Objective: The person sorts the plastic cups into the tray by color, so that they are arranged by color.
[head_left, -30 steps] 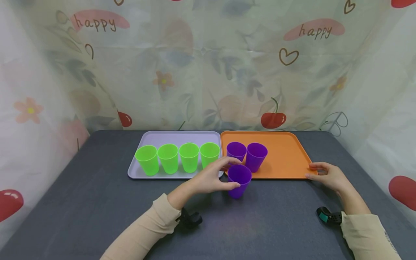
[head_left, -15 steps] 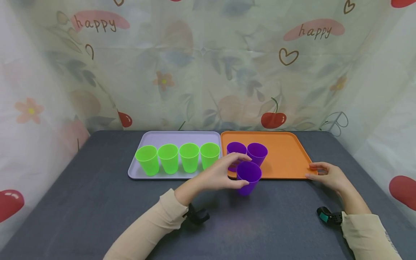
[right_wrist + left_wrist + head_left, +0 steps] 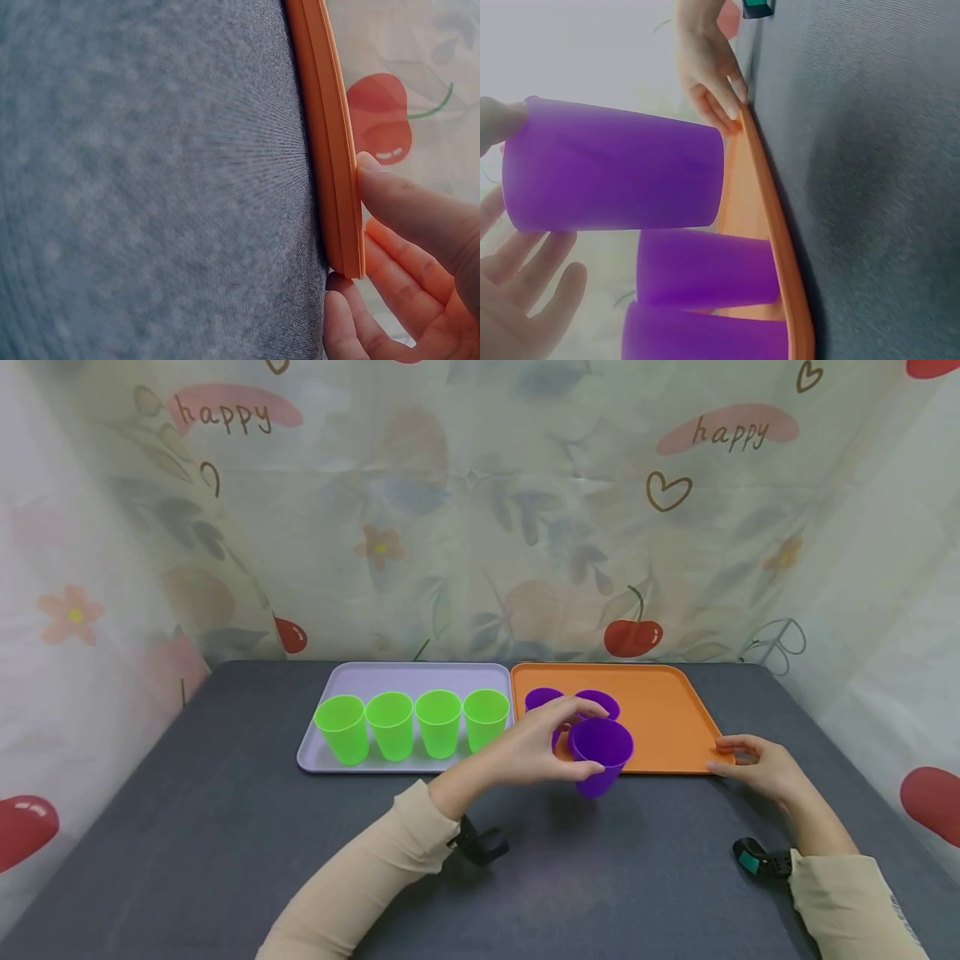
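My left hand (image 3: 525,745) grips a purple cup (image 3: 609,750) near its rim, thumb on the near side and fingers on the far side. The cup is raised above the table at the front edge of the orange tray (image 3: 667,718). In the left wrist view the held cup (image 3: 622,169) hangs clear of two other purple cups (image 3: 705,268) standing on that tray, which are partly hidden by my hand in the head view. At the tray's front right corner, my right hand (image 3: 761,767) holds the edge, its thumb (image 3: 412,202) on the rim.
A lilac tray (image 3: 420,675) lies against the orange tray's left side, with a row of several bright green cups (image 3: 438,727) on it. The dark grey table (image 3: 600,885) extends in front. A patterned curtain (image 3: 465,527) hangs behind.
My left hand has carried the purple cup to the right and upward, from the tray's front left toward its front middle. The right hand stays at the tray corner.
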`<control>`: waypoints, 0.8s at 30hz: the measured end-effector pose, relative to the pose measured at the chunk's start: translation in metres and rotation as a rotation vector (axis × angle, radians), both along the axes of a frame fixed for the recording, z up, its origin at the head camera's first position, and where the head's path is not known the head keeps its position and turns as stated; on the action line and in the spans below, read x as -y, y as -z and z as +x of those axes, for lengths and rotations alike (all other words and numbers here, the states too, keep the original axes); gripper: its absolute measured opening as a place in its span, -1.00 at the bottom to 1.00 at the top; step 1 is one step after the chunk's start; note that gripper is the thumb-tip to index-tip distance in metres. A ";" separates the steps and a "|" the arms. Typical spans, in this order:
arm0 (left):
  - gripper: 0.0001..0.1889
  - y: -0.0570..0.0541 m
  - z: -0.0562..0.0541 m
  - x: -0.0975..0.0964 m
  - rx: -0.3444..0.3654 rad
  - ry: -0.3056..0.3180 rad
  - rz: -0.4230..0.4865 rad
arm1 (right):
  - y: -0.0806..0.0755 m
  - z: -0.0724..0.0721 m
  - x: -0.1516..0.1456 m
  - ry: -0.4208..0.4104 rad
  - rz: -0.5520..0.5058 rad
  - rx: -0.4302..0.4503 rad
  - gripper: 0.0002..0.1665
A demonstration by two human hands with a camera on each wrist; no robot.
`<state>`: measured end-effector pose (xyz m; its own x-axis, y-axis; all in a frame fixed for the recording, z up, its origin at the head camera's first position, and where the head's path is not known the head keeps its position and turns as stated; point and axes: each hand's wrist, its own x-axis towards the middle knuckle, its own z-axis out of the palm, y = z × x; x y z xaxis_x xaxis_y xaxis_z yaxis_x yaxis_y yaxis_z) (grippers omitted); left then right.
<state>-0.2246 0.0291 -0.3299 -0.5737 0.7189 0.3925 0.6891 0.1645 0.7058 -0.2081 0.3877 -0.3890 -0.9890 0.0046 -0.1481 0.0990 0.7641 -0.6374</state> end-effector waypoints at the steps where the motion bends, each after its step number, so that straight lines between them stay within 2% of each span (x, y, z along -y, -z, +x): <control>1: -0.43 -0.001 0.000 -0.002 -0.003 0.004 0.002 | 0.000 0.000 0.000 0.001 0.000 0.001 -0.16; 17: -0.44 -0.010 -0.002 -0.022 -0.054 0.010 -0.052 | -0.001 0.000 0.001 0.006 -0.003 -0.004 -0.17; 24: -0.44 -0.014 -0.007 -0.032 -0.107 -0.007 -0.097 | -0.001 -0.001 0.001 0.010 0.004 -0.006 -0.17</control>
